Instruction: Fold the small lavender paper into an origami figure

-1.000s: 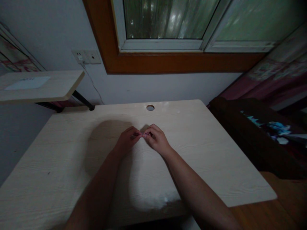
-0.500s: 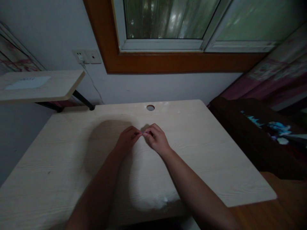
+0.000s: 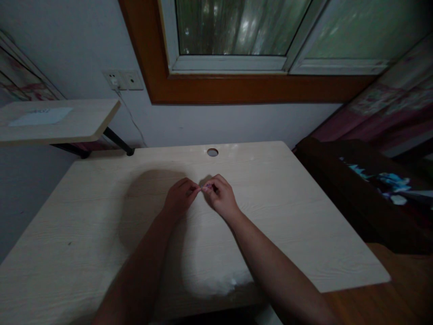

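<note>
Over the middle of the pale wooden desk (image 3: 287,225), my left hand (image 3: 179,196) and my right hand (image 3: 221,196) meet fingertip to fingertip. Both are closed in a pinch. Between the tips sits a tiny thing (image 3: 201,188), too small and dark to name. A speck of purple (image 3: 209,185) shows among my right fingers; whether it belongs to the same thing I cannot tell. The shadows of my hands and arms fall on the desk around them.
A round cable hole (image 3: 212,152) lies near the desk's back edge. At the left, a raised shelf (image 3: 98,122) on black legs bears a sheet of paper (image 3: 42,116). A cord hangs from the wall socket (image 3: 115,80). Dark furniture (image 3: 324,162) stands on the right.
Both hands stay almost in the same place, still pinched together. A bit of purple now shows between my right fingers, where it was hardly visible before.
</note>
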Tool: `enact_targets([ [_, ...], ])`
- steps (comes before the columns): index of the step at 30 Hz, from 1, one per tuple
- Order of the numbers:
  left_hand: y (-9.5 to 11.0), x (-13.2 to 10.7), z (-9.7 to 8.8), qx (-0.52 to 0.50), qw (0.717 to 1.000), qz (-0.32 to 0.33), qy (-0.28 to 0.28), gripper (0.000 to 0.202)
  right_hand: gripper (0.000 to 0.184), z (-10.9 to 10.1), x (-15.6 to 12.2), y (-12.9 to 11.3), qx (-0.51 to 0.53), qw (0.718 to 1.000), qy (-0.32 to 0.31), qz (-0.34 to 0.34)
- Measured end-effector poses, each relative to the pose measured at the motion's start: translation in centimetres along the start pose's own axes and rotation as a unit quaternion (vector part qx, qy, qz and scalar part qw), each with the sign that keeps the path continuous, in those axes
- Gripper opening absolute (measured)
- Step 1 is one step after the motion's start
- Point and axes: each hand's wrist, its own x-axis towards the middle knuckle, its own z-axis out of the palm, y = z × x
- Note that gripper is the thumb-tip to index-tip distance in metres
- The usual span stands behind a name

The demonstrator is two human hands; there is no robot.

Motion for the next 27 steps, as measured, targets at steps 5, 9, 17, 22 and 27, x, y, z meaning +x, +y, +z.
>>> enact_targets([
  [5,-0.06,0.07,-0.09,-0.001,1.000,-0.007,-0.002,0.008,0.002,-0.11,0.00,0.07,0.002,1.000,0.003,0.001],
  [9,0.05,0.11,-0.15,0.014,1.000,-0.012,-0.003,0.009,0.003,-0.05,0.03,0.19,0.004,1.000,0.004,-0.005],
  [17,-0.15,-0.12,0.00,0.018,1.000,0.003,0.005,0.007,0.003,0.03,0.05,0.13,-0.001,1.000,0.007,-0.004],
  [22,-0.02,0.03,-0.18,-0.003,1.000,0.019,-0.002,0.008,0.003,-0.14,0.03,0.09,-0.001,1.000,0.005,-0.003],
  [27,0.08,0.09,-0.32,-0.033,0.999,0.026,-0.006,0.008,0.002,-0.08,0.06,0.17,0.003,1.000,0.001,-0.013],
])
